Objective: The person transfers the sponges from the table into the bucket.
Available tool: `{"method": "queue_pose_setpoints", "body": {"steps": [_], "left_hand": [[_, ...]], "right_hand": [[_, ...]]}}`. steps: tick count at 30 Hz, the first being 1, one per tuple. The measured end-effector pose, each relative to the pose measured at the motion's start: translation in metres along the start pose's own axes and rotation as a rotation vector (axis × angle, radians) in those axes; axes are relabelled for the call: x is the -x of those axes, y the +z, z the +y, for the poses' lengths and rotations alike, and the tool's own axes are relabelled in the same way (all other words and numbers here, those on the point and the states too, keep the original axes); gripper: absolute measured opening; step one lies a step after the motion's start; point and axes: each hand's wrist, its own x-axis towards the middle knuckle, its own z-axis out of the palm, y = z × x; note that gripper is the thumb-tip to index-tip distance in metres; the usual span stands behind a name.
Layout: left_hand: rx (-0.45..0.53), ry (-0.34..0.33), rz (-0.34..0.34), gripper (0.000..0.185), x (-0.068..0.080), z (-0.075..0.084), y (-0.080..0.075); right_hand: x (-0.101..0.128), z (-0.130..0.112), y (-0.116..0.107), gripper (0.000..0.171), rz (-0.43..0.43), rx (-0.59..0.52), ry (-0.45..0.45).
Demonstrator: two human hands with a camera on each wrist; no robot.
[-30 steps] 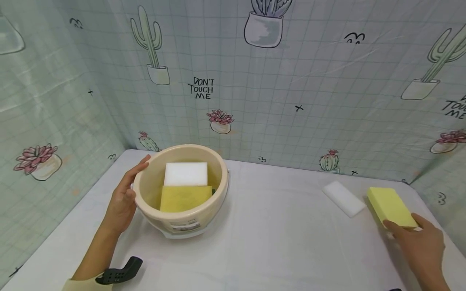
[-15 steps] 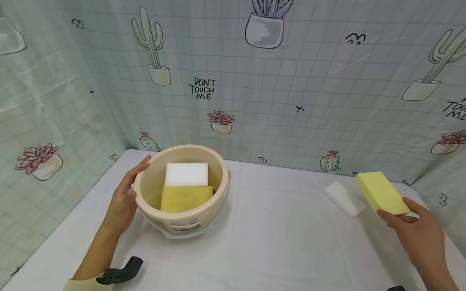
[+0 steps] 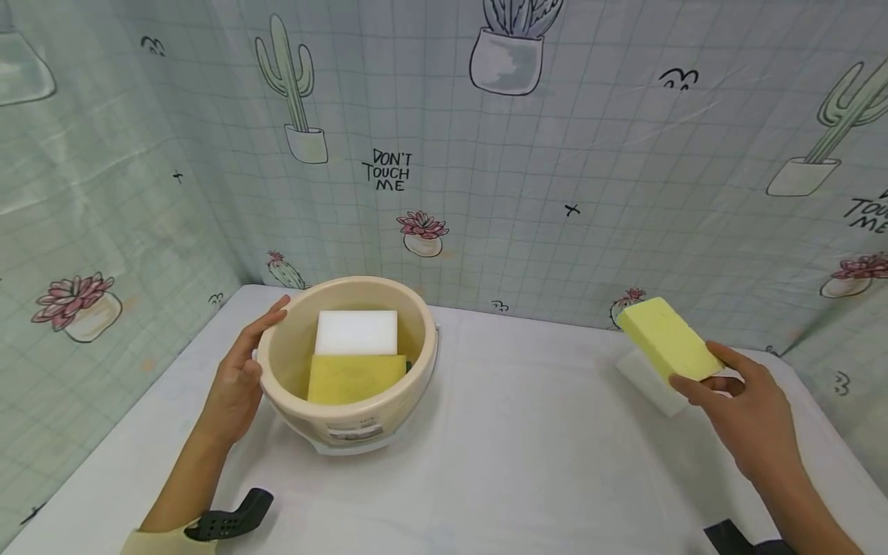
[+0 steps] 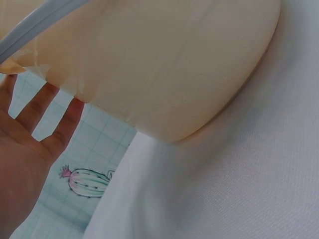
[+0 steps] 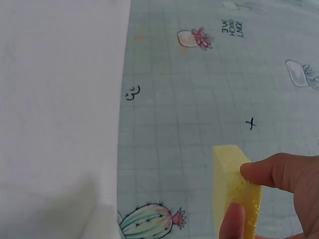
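My right hand (image 3: 749, 416) pinches one end of a yellow sponge (image 3: 669, 335), held tilted above the table on the right. In the right wrist view, thumb and fingers press on opposite sides of this sponge (image 5: 234, 184). On the left stands a cream bucket (image 3: 361, 428) with a white block-shaped sponge (image 3: 357, 331) and another yellow sponge (image 3: 357, 378) inside. My left hand (image 3: 239, 385) rests against the bucket's left side, fingertips near the rim. The left wrist view shows fairly straight fingers (image 4: 65, 124) touching the bucket's wall (image 4: 149, 64).
Beneath the held sponge, a flat white piece (image 3: 652, 385) lies on the white-covered table (image 3: 527, 447), partly hidden. A pale handle (image 4: 40, 25) crosses the bucket's outside. Cactus-print cloth (image 3: 486, 193) hangs behind the table and along its sides.
My right hand has lifted the yellow sponge off the table and carried it up and left, over the white piece. My left hand and the bucket have stayed in place.
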Motion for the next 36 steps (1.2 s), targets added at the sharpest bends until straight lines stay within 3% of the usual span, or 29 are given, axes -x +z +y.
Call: {"method": "queue_pose_setpoints", "body": {"steps": [9,20,27,36], "left_hand": [[0.002,-0.007,-0.003,0.070,0.000,0.001,0.000],[0.024,0.052,-0.037,0.067,0.000,0.004,0.001],[0.017,0.000,0.003,0.071,0.001,0.001,0.000],[0.025,0.014,-0.005,0.069,0.000,0.002,0.001]], "right_hand": [[0.002,-0.029,0.012,0.080,-0.071,-0.060,-0.170],[0.004,-0.072,0.022,0.074,-0.163,-0.141,-0.286],[0.007,-0.104,0.032,0.073,-0.213,-0.191,-0.357],[0.008,-0.136,0.050,0.069,-0.300,-0.341,-0.433]]}}
